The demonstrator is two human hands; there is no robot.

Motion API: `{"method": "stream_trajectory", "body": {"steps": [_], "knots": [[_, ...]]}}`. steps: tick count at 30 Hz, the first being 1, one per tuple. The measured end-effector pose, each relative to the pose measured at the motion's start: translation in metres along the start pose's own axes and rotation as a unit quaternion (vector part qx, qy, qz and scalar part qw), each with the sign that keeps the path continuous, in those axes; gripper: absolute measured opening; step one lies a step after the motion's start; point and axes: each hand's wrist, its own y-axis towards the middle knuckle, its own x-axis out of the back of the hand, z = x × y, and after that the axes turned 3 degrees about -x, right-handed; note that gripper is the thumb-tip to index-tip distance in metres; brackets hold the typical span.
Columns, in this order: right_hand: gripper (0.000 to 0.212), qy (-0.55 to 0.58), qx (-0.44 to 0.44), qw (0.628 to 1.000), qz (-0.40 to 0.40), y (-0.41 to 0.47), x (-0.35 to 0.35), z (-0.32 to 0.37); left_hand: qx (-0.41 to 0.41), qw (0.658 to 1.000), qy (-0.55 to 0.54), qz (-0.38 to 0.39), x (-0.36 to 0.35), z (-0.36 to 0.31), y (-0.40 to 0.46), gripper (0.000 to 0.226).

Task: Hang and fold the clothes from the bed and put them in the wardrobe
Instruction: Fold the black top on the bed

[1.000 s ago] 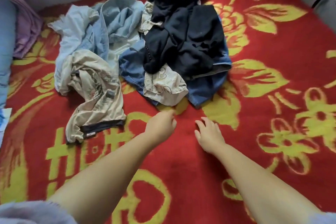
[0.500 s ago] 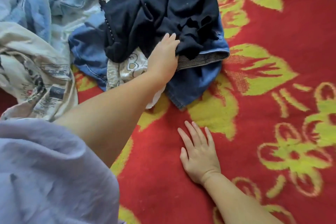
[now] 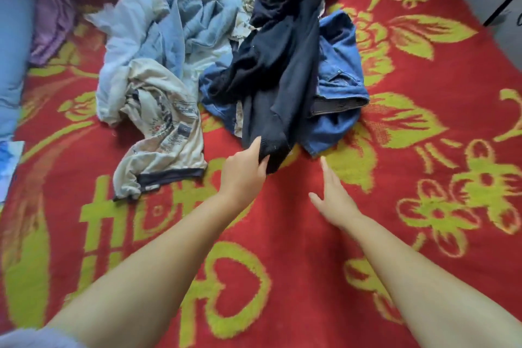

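A heap of clothes lies on the bed's red and yellow floral blanket (image 3: 423, 206). A dark navy garment (image 3: 282, 65) stretches from the heap's far end toward me, and my left hand (image 3: 244, 171) grips its near edge. Under it lie blue denim jeans (image 3: 339, 70). To the left sit light blue denim clothes (image 3: 175, 25) and a cream printed shirt (image 3: 166, 133) with a dark hem. My right hand (image 3: 333, 195) hovers just over the blanket, fingers straight, holding nothing, a little right of the navy garment.
A blue pillow (image 3: 14, 45) and purple cloth (image 3: 52, 17) lie at the far left. A grey wall runs behind the bed. A dark-edged cabinet (image 3: 505, 8) stands at the top right. Bare blanket spreads in front and to the right.
My left hand has taken hold of the navy garment and pulled it toward me, uncovering the jeans. My right hand has lifted off the blanket. The view has pulled back.
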Motion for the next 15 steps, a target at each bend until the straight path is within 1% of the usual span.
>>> {"method": "stream_trajectory", "body": {"steps": [2,4,5,6,7,9,10,11,12,13,14,15], "knots": [[0.092,0.028,0.054,0.996,-0.061,-0.017,0.033,0.041,-0.016,1.0,0.006,0.002,0.033,-0.021,-0.023,0.046],[0.091,0.005,0.127,0.986,-0.108,-0.029,0.068,0.091,-0.048,0.999,-0.013,0.003,0.072,-0.042,-0.043,0.045],[0.087,-0.024,0.163,0.981,-0.103,-0.036,0.087,0.117,-0.066,0.998,-0.022,0.012,0.094,-0.052,-0.053,0.044],[0.081,-0.061,0.196,0.976,-0.078,-0.045,0.103,0.142,-0.083,0.996,-0.033,0.02,0.117,-0.06,-0.061,0.042],[0.07,-0.105,0.222,0.968,-0.043,-0.055,0.117,0.166,-0.096,0.994,-0.057,0.02,0.14,-0.067,-0.069,0.038],[0.043,-0.187,0.227,0.955,0.023,-0.082,0.142,0.207,-0.098,0.985,-0.143,-0.015,0.191,-0.075,-0.083,0.028],[0.035,-0.193,0.221,0.955,0.04,-0.095,0.155,0.223,-0.08,0.978,-0.19,-0.041,0.216,-0.075,-0.087,0.023],[0.027,-0.165,0.218,0.961,0.047,-0.107,0.169,0.238,-0.058,0.969,-0.232,-0.064,0.239,-0.07,-0.089,0.02],[0.019,-0.125,0.224,0.966,0.041,-0.119,0.184,0.251,-0.039,0.963,-0.252,-0.083,0.262,-0.064,-0.09,0.02],[0.011,-0.093,0.231,0.968,0.029,-0.13,0.2,0.263,-0.025,0.963,-0.249,-0.096,0.282,-0.057,-0.089,0.021],[0.007,-0.076,0.247,0.966,0.021,-0.141,0.216,0.276,-0.022,0.966,-0.236,-0.101,0.301,-0.05,-0.09,0.024],[0.018,-0.066,0.264,0.962,0.012,-0.152,0.232,0.289,-0.027,0.97,-0.22,-0.101,0.316,-0.045,-0.09,0.025]]}}
